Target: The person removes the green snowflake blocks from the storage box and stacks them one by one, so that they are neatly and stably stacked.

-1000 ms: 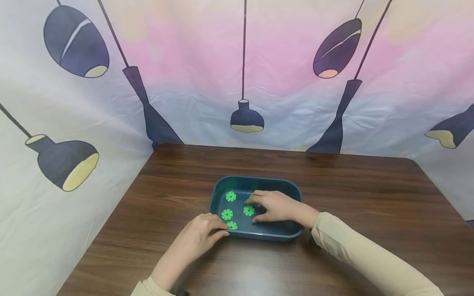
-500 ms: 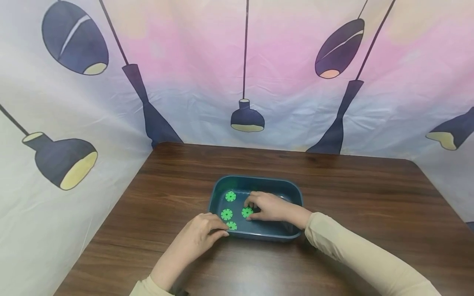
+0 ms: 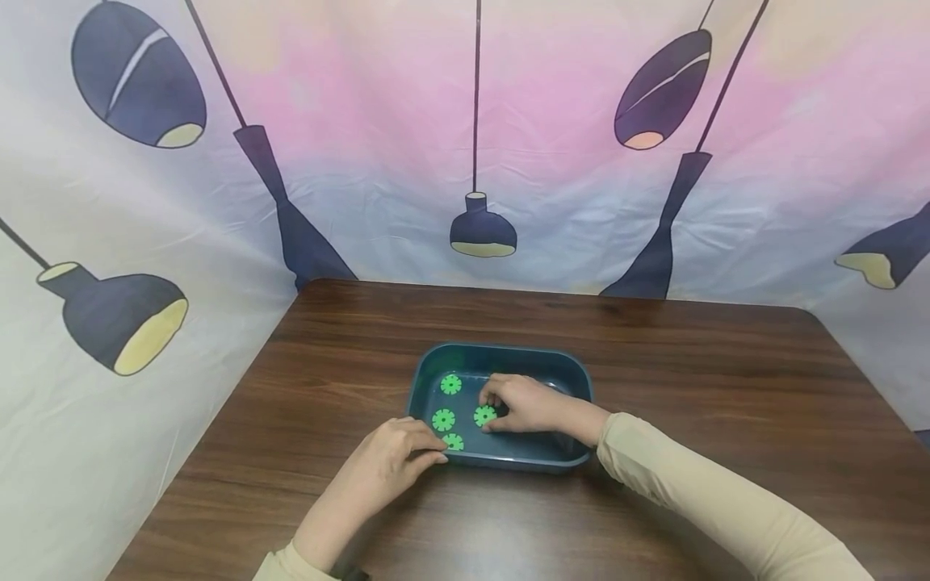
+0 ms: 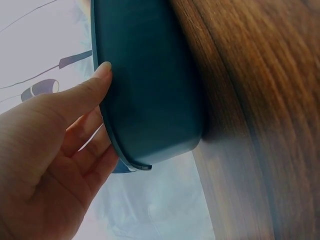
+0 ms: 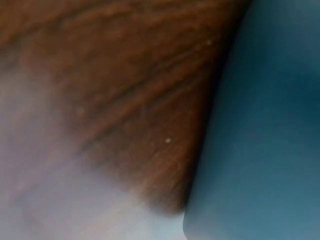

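Note:
A dark teal rectangular tray (image 3: 519,464) stands on the wooden table. My left hand (image 3: 392,460) grips its near left rim; in the left wrist view the thumb (image 4: 95,87) presses the outer wall, with the other fingers across the rim. Inside, my right hand (image 3: 530,403) has curled fingers and thumb at the edges of a green notched disc (image 3: 483,415). Three more green discs lie at the left: one at the back (image 3: 450,384), a middle disc (image 3: 443,420) and a front disc (image 3: 454,441), partly covered by the left fingers. The right palm hides part of the tray floor.
The brown table (image 3: 349,339) extends around the tray. A cloth printed with lamps (image 3: 483,234) hangs behind and at the sides. Only the tray's blurred wall (image 5: 260,140) and the tabletop appear in the right wrist view.
My right hand has shifted slightly left, and its fingers have closed in on the green disc, which moved a little left. Another disc behind it is now hidden. The left hand stays on the rim.

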{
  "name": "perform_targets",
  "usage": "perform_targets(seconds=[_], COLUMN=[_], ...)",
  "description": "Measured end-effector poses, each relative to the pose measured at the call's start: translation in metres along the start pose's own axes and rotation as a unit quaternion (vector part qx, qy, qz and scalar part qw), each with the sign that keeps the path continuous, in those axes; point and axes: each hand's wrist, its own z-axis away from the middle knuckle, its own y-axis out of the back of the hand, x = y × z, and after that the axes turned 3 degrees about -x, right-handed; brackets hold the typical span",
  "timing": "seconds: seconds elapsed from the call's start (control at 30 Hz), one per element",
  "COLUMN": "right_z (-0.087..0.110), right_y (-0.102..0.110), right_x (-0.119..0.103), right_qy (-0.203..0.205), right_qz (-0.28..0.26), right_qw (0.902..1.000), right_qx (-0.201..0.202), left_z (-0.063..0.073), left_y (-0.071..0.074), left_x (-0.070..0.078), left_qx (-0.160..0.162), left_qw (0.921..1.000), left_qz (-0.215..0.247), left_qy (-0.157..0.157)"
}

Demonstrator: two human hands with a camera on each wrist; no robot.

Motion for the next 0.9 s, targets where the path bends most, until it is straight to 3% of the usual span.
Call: perform_targets(seconds=[0.27, 0.53, 0.9], right_z=[0.000, 0.001, 0.018], right_y=[0.001, 0.003, 0.015], right_x=[0.000, 0.000, 0.005], right_qy=[0.026, 0.057, 0.075], right_qz=[-0.023, 0.002, -0.009], right_qw=[0.9993, 0.9982, 0.9970], right_qx=[-0.011, -0.019, 0.015], left_z=[0.000, 0.002, -0.001], left_y=[0.000, 0.001, 0.001], left_x=[0.001, 0.002, 0.003], left_qx=[0.003, -0.004, -0.010], left_qw=[1.0000, 0.9998, 0.9995], left_qz=[-0.001, -0.003, -0.001], left_qy=[0.007, 0.021, 0.029])
